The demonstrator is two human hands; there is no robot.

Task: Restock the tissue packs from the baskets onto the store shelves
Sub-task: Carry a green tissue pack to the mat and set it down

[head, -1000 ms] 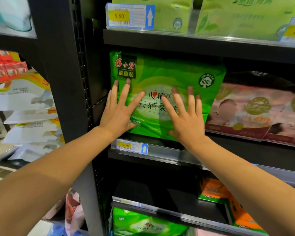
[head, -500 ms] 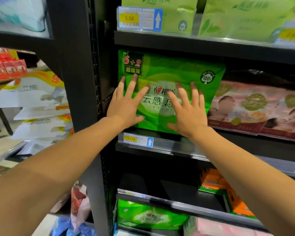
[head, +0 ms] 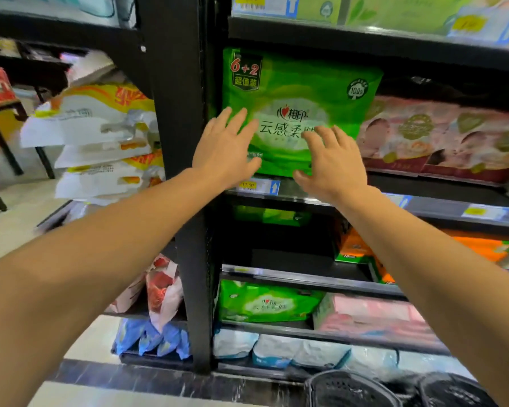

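Before green pack (head: 300, 92), hands (head: 227, 148) seemingly apart.

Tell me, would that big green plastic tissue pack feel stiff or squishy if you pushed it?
The big green plastic tissue pack probably gives softly: its glossy film looks puffed. It likely feels light for its bulk. Standing upright on the black metal shelf, it might tip forward; the left hand and right hand hover open before it.

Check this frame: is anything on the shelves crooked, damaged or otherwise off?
Nothing stands out. The big green tissue pack stands upright on its shelf beside the pink packs, with the left hand and right hand open in front of it. Motion blur hides finer detail.
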